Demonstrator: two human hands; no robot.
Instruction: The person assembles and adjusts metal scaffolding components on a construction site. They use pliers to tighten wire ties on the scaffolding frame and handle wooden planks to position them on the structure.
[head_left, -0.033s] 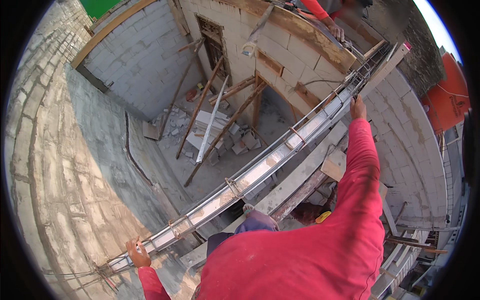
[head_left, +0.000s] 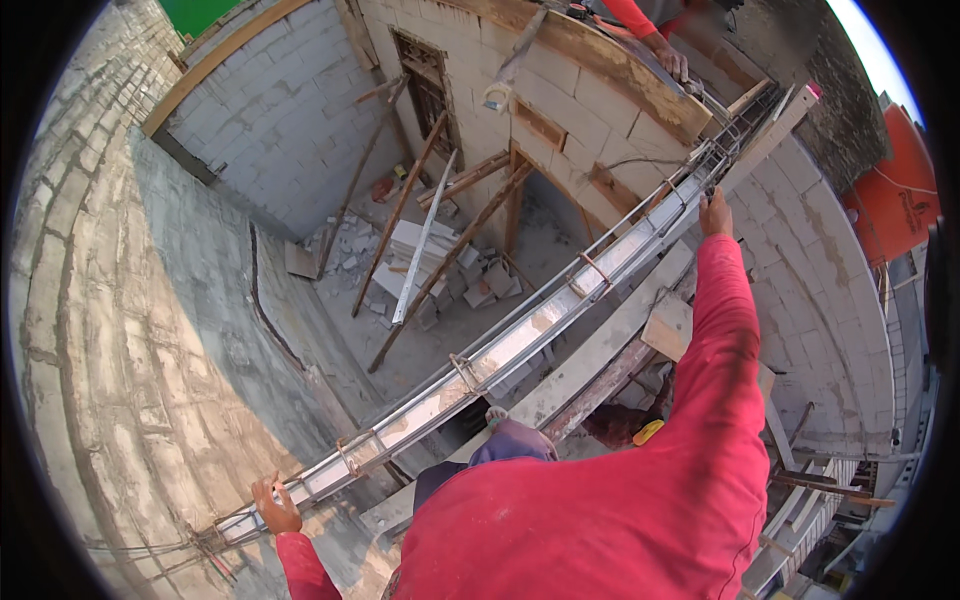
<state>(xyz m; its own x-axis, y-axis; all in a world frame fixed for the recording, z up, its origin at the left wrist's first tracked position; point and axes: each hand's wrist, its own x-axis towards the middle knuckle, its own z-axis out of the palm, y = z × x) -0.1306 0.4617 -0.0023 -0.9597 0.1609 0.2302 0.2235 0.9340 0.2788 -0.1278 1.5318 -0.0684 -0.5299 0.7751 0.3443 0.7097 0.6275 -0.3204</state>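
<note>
A long rebar cage (head_left: 465,374) runs diagonally from lower left to upper right, with square stirrups spaced along it. Pale boards (head_left: 525,336) line the bottom of it, between the bars. At its lower left end, my left hand (head_left: 277,505) is closed over the edge, fingers curled onto the bars. My right arm reaches far forward, and my right hand (head_left: 716,215) is closed on the cage's near side close to the upper right end. Part of that grip is hidden, and a small dark bit shows at the fingertips.
Below lies a deep room with block rubble (head_left: 430,250) and slanted wooden props (head_left: 450,265). A plank (head_left: 590,370) crosses beneath the cage. Block walls (head_left: 270,120) stand around. Another person's hand (head_left: 672,62) is at the top right, near an orange tank (head_left: 895,190).
</note>
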